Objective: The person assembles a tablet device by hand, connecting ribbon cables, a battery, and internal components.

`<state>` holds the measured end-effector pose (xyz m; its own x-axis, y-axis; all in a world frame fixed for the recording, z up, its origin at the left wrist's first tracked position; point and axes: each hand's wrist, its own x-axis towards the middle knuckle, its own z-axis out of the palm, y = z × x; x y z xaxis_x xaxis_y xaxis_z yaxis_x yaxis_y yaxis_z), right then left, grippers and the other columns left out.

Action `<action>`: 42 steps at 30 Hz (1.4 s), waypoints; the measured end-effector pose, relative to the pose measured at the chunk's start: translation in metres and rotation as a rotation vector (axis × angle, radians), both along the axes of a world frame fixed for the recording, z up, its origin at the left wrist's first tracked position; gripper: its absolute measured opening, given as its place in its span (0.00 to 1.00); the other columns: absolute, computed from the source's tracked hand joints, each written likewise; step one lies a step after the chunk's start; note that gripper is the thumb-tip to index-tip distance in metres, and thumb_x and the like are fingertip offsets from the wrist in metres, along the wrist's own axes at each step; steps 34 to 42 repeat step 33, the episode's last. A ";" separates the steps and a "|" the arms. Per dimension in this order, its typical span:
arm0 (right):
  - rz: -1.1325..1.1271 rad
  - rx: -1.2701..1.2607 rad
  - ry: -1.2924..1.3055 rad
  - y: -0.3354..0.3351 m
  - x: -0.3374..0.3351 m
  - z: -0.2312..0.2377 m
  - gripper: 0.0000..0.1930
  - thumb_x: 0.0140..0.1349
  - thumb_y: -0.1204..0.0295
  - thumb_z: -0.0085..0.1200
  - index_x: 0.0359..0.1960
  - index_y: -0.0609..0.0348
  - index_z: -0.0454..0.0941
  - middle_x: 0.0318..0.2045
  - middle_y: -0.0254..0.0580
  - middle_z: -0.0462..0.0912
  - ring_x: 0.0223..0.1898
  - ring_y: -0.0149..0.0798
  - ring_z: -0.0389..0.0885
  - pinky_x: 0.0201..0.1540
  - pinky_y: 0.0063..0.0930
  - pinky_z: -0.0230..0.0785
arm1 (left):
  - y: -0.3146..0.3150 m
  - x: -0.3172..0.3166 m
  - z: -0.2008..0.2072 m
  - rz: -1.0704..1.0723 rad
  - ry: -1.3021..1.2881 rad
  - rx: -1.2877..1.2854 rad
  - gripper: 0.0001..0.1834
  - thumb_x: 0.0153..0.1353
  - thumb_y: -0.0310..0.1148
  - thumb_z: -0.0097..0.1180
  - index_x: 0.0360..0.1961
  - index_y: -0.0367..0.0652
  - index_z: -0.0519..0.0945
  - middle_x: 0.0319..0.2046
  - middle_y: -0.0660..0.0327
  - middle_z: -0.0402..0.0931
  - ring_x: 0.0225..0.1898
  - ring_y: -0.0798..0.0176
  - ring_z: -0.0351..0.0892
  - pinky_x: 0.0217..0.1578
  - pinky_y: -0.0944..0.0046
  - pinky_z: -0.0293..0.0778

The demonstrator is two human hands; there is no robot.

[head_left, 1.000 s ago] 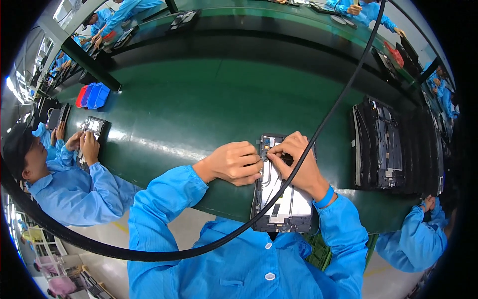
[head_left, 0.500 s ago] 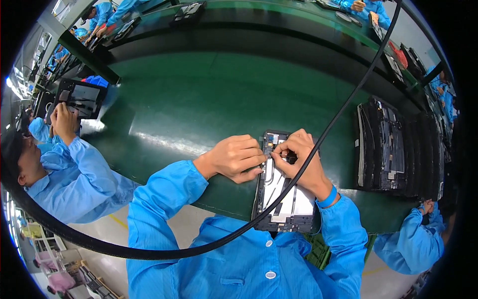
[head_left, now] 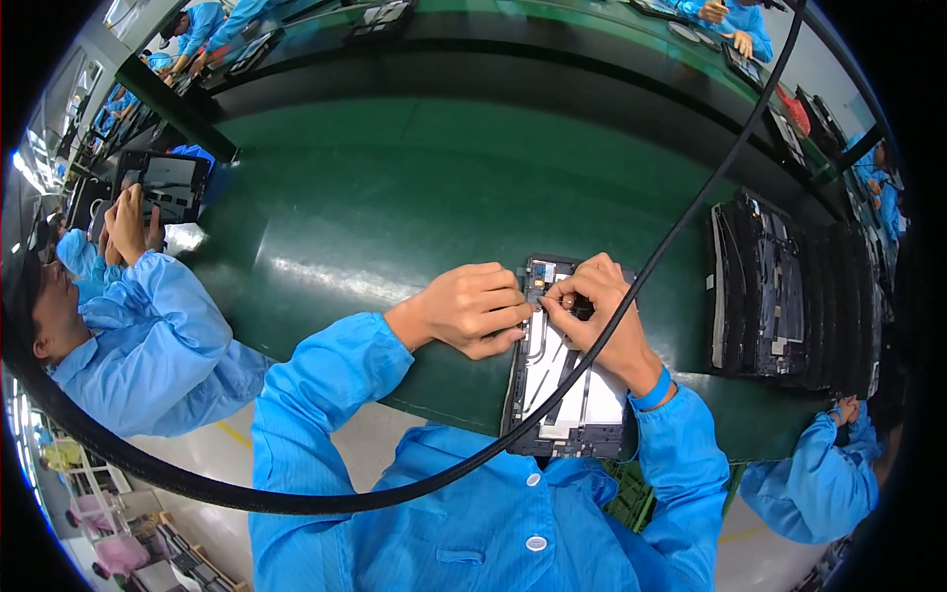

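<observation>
A tablet-like device [head_left: 596,403] lies opened up on the green bench in front of me, its black frame around a white-silver inner face with dark strips. At its upper left edge, my left hand [head_left: 472,312] is closed, fingers curled together with the tips against the device; what they hold, if anything, is hidden. Over the upper part, my right hand [head_left: 614,331] pinches thumb and forefinger near a small connector area. Whatever sits in that pinch is too small to name. A blue band circles my right wrist.
A thick black cable [head_left: 681,219] arcs across the view, passing in front of the device. Similar black devices [head_left: 779,296] stand stacked at the right of the green bench [head_left: 395,187]. A co-worker [head_left: 148,335] at left handles another device [head_left: 170,187]; others sit farther off.
My hands stay almost in place at the device's top, with only a slight shift. At left, the co-worker's hands and device have moved a little.
</observation>
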<state>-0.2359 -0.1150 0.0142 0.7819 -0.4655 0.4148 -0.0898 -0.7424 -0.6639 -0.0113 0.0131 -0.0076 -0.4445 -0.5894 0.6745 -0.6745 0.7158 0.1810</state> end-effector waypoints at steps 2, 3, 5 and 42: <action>0.007 0.010 0.017 -0.001 -0.002 -0.001 0.07 0.56 0.73 0.76 0.32 0.57 0.90 0.27 0.36 0.82 0.39 0.44 0.79 0.49 0.40 0.67 | 0.000 -0.001 0.002 -0.001 -0.010 -0.002 0.13 0.57 0.31 0.71 0.41 0.35 0.89 0.34 0.56 0.84 0.38 0.53 0.83 0.38 0.54 0.80; 0.006 0.021 0.036 -0.001 -0.003 -0.002 0.06 0.57 0.72 0.76 0.33 0.57 0.90 0.28 0.37 0.83 0.41 0.45 0.80 0.51 0.41 0.67 | 0.000 -0.001 0.002 -0.009 -0.018 -0.003 0.13 0.56 0.31 0.71 0.41 0.35 0.89 0.34 0.56 0.84 0.37 0.53 0.83 0.38 0.54 0.80; 0.002 0.018 0.041 -0.001 -0.002 0.000 0.06 0.57 0.72 0.77 0.33 0.57 0.90 0.28 0.37 0.83 0.41 0.45 0.80 0.51 0.42 0.67 | -0.001 0.000 0.000 0.003 -0.012 0.003 0.14 0.56 0.31 0.71 0.43 0.36 0.90 0.36 0.56 0.86 0.38 0.53 0.84 0.38 0.55 0.81; -0.388 -0.231 -0.350 -0.003 -0.081 0.022 0.12 0.61 0.83 0.64 0.46 0.60 0.89 0.40 0.47 0.86 0.42 0.52 0.84 0.47 0.40 0.78 | 0.030 -0.050 0.005 0.249 -0.064 -0.102 0.24 0.44 0.42 0.69 0.44 0.44 0.94 0.35 0.62 0.87 0.40 0.58 0.85 0.57 0.45 0.80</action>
